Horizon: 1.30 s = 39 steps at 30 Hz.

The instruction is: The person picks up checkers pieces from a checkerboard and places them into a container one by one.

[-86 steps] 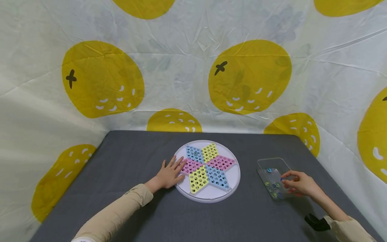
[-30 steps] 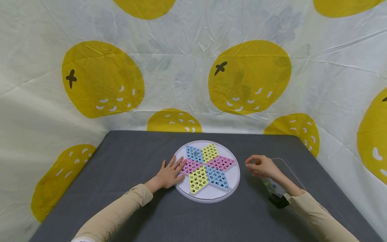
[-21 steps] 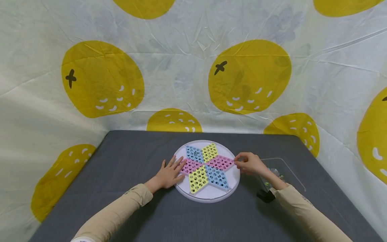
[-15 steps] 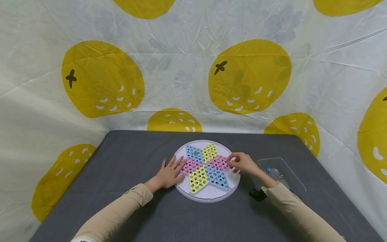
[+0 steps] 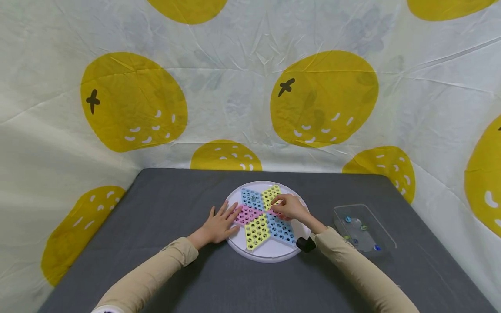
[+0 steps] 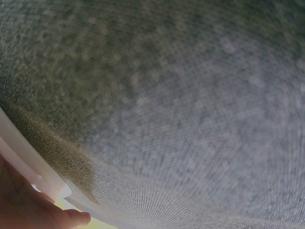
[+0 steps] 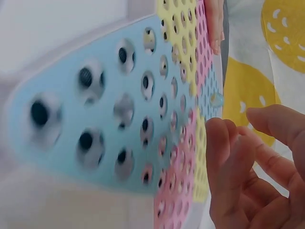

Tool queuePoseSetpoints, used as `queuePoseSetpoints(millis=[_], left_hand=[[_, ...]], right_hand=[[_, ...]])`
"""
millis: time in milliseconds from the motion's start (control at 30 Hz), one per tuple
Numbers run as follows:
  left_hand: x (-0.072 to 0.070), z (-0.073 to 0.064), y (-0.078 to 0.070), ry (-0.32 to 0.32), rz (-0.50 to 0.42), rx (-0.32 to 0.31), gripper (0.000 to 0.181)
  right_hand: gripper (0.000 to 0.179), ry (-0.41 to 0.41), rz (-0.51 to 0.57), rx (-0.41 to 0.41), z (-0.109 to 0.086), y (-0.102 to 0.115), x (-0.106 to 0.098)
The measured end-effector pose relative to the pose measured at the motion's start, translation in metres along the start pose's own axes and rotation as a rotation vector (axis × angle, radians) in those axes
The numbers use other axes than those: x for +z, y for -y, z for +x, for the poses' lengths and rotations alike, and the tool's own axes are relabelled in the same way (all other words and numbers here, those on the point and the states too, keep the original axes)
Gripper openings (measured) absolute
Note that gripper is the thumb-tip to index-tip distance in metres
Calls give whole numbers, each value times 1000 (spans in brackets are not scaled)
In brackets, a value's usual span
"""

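Observation:
My left hand point(image 5: 218, 225) rests with spread fingers on the left rim of a round white Chinese checkers board point(image 5: 274, 253). A star of pink, yellow and blue perforated sections covers the board. Over its right side, my right hand point(image 5: 290, 208) keeps the pinch that held a marble earlier; the fingertips now hide the marble. In the right wrist view the thumb and bent fingers point(image 7: 224, 164) of the right hand hover near the pink and yellow sections. One clear marble point(image 5: 253, 198) sits in the upper-left blue section, also seen in the right wrist view.
A clear plastic tray point(image 5: 385, 228) stands right of the board with several marbles, including a blue marble point(image 5: 377, 247). Dark grey cloth point(image 5: 176, 195) covers the table. A white curtain point(image 5: 227, 100) with yellow fruit prints hangs behind and at the sides.
My right hand has moved left from the tray, across the board's right edge, to above its pink and yellow sections. The left hand has stayed in place.

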<state>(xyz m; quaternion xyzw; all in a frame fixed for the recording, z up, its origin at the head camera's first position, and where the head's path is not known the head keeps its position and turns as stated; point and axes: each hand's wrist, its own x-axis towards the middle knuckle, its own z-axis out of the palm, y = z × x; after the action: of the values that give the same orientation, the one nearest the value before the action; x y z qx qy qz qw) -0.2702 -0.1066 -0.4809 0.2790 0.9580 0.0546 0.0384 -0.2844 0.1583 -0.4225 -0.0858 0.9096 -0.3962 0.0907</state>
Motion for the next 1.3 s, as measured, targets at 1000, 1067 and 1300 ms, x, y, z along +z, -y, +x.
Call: queuePoseSetpoints(millis=[1000,1067,1300], left_hand=[[-10,-2,-6,8,22,-4,60],[-10,-3,-6,6,27,-3,60],[-10,-4,-6,9,12,-3,60]], right_hand=[[36,-7,157,22,46,13,35],[36,-1,151,16,48,12,36],[32,-2,69,14,53,11,41]])
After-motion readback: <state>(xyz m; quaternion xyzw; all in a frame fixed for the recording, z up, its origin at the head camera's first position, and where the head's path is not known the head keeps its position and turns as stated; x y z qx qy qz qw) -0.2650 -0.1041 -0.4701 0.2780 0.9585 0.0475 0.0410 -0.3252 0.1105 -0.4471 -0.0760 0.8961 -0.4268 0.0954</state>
